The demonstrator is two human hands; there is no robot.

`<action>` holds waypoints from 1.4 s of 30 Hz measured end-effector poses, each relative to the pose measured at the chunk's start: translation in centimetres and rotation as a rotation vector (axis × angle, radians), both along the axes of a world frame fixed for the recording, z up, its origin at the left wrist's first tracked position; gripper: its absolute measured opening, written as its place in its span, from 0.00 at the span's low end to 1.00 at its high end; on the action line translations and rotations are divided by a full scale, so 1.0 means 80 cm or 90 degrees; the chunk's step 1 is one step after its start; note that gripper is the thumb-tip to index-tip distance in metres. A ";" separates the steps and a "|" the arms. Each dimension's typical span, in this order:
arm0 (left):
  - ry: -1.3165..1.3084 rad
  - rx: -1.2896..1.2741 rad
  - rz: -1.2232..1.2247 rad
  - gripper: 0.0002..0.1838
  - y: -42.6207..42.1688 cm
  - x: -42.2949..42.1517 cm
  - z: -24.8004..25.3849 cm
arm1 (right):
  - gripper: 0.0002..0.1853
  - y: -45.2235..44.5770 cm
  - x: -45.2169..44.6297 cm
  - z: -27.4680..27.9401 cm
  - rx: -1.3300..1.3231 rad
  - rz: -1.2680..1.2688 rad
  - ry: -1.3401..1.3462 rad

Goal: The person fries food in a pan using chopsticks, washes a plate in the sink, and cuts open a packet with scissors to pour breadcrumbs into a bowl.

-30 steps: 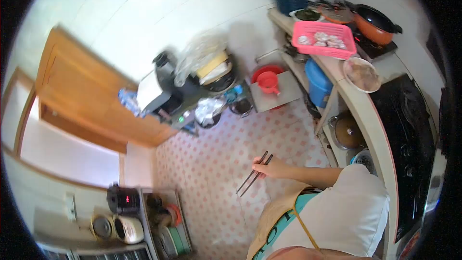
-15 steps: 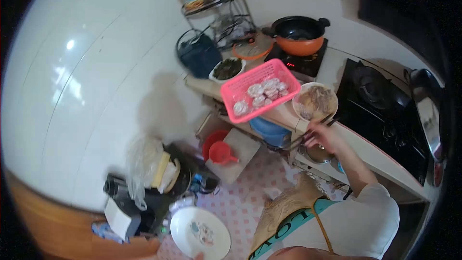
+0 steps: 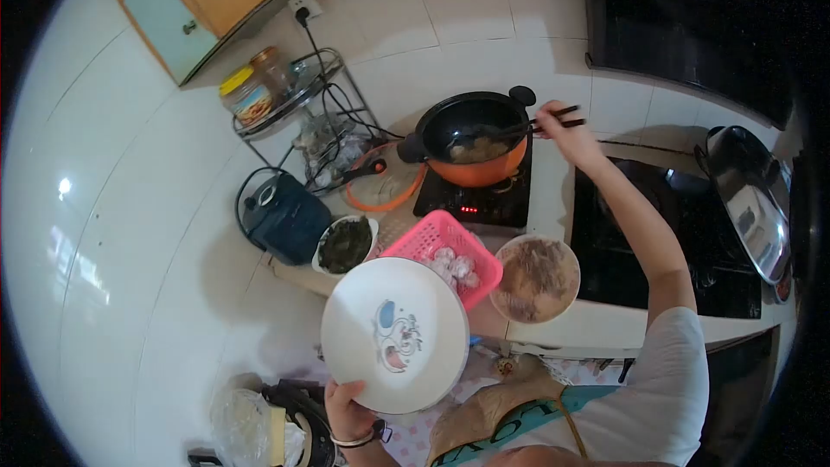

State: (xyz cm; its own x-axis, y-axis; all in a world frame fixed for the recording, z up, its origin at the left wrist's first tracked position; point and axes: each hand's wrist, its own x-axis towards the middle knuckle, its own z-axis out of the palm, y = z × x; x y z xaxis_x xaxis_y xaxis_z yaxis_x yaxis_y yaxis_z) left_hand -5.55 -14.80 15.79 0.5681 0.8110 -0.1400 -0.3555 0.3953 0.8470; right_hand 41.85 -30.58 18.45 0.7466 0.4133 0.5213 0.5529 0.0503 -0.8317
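My left hand [image 3: 348, 412] grips the near rim of a white plate [image 3: 354, 320] with a cartoon print, thumb on top. Nothing lies on the plate, which covers part of a pink basket [image 3: 484, 281] holding several pale round pieces. At the pot, my right hand [image 3: 566, 137] is closed around dark chopsticks [image 3: 512, 131]. Their tips reach into an orange pot [image 3: 477, 175] with a black inside, where light brown food [image 3: 478, 150] sits low. To the right of the basket is a bowl [image 3: 566, 304] of brownish, soaked-looking food.
Under the pot is a lit induction cooker [image 3: 504, 206]. A glass lid [image 3: 393, 180] with an orange rim, a bowl of dark greens [image 3: 346, 244] and a wire rack [image 3: 298, 104] stand left. A black gas stove [image 3: 683, 285] and a shiny metal pan [image 3: 761, 203] lie right.
My right hand has moved from beside the bowl up to the pot with the chopsticks. The plate has risen from low down to in front of the basket. My view has shifted.
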 end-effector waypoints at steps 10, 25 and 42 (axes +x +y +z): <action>0.093 -0.065 -0.085 0.18 0.033 0.100 -0.005 | 0.11 0.121 0.127 -0.031 -0.247 0.046 -0.144; 0.119 -0.041 -0.098 0.22 0.106 0.173 -0.018 | 0.08 0.156 0.151 -0.045 -0.289 0.083 -0.256; 0.200 0.011 -0.083 0.25 0.121 0.184 -0.024 | 0.08 0.131 0.126 -0.007 -0.382 -0.008 -0.121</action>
